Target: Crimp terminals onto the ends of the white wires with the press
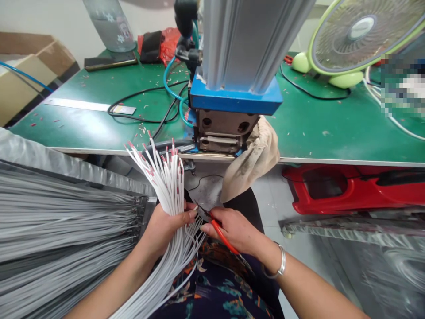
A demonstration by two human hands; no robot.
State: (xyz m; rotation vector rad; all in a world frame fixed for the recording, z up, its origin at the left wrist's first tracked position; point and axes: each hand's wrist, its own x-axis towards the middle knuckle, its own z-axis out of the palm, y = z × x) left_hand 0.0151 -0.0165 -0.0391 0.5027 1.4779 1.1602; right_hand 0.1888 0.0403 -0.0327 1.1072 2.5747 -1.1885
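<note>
My left hand (166, 226) is closed around a thick bundle of white wires (166, 181) whose red-tipped ends fan upward in front of the bench edge. My right hand (237, 230) grips red-handled scissors (215, 228), whose dark blades point left and touch the bundle by my left thumb. Both hands sit low over my lap, below the press machine (232, 66) with its blue base and metal jaw.
A large sheaf of grey-white wires (63, 235) lies at my left. On the green bench (318, 128) are a green fan (358, 35), black cables, a metal ruler (79, 105), a phone and a cloth hanging off the edge. A red plastic stool (335, 186) stands below.
</note>
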